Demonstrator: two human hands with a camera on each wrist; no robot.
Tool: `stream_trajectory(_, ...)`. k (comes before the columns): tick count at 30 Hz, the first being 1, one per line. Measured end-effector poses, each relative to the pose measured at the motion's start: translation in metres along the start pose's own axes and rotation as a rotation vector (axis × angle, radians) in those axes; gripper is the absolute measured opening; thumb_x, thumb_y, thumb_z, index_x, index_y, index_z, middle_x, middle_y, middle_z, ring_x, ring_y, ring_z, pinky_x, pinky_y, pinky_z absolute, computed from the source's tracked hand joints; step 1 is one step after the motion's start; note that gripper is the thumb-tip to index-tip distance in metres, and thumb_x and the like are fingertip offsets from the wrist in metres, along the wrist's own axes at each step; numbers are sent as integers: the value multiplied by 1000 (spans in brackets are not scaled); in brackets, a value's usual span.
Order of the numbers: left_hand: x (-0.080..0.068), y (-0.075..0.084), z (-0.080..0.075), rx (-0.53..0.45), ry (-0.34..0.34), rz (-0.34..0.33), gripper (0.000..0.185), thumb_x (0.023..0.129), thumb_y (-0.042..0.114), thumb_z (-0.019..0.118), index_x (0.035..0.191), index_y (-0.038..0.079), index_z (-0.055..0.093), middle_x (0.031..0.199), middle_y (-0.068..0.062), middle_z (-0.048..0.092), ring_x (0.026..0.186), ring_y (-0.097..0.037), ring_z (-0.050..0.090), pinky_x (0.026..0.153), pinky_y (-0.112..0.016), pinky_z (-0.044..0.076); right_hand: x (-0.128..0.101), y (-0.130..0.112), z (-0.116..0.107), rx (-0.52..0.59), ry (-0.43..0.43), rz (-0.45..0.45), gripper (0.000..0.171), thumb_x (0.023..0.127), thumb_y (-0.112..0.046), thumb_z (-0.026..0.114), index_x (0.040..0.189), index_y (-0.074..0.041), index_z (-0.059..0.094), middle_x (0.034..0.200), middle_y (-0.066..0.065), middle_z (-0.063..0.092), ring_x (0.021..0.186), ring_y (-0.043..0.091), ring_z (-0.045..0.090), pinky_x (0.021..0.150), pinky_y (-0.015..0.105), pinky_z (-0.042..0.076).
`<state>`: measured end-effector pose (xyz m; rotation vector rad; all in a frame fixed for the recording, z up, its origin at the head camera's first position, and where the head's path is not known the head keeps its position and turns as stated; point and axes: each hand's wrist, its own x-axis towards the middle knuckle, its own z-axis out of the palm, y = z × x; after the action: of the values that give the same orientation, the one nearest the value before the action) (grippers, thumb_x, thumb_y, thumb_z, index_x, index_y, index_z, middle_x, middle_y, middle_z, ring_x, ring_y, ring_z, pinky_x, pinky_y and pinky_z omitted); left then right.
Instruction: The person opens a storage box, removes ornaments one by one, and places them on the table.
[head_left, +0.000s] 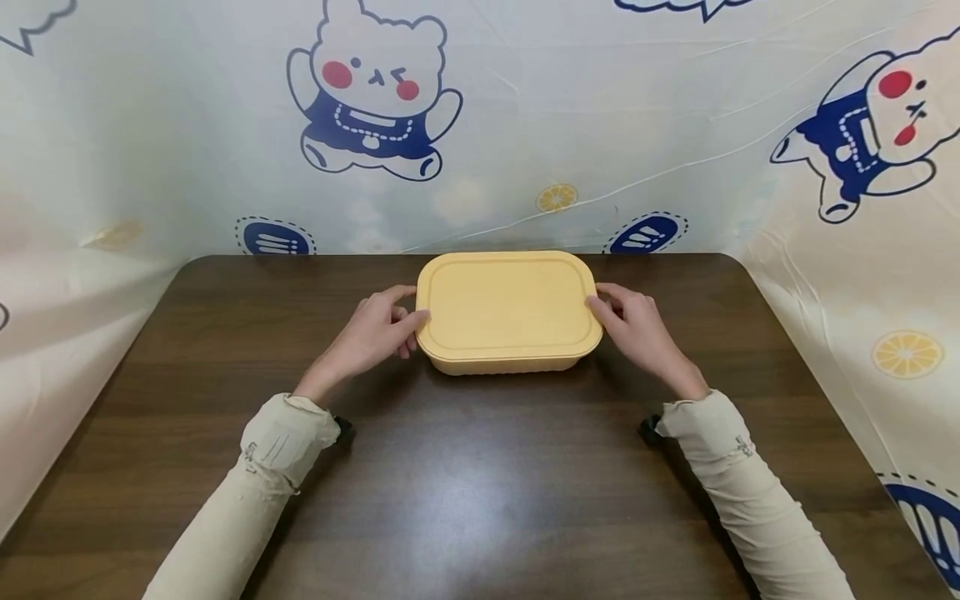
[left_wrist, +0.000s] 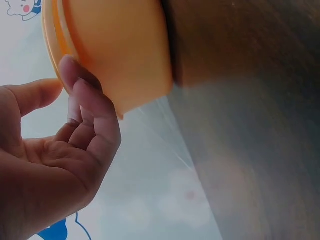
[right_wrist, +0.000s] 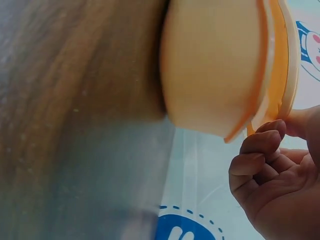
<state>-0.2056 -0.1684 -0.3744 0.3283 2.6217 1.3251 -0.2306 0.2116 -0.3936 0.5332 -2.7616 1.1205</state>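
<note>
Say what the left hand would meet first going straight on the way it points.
Most likely the left end wall of the yellow container, just under the lid; the left hand pinches the lid's rim, so little gap seems left, though depth is hard to judge.

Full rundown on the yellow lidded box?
The pale yellow, rounded rectangular, plastic-looking container stands upright near the far edge of the dark brown wood-look table. Its flat lid has an inset outline; darker orange shows beneath its edge; whether it is sealed is unclear. The left-hand grip and right-hand grip pinch the lid's opposite ends.
</note>
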Motion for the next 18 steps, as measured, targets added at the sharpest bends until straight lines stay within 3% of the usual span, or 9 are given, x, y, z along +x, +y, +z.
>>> stream_trajectory(6, -6, 8, -4, -1, 24, 1, 56, 102, 26, 58, 148, 2, 39, 76, -17, 67, 62, -23, 64, 65, -48, 58, -1, -7, -7, -6, 12, -12, 45, 104, -29, 55, 133, 5, 58, 75, 8, 59, 63, 21, 50, 53, 25, 39)
stream_trajectory(18, -22, 28, -10, -17, 46, 48, 54, 101, 25, 61, 147, 5, 42, 77, -16, 66, 63, -24, 64, 59, -33, 57, -20, -21, -22, -13, 76, -41, 42, 102, -28, 59, 129, 3, 62, 68, 5, 53, 54, 18, 45, 47, 25, 36)
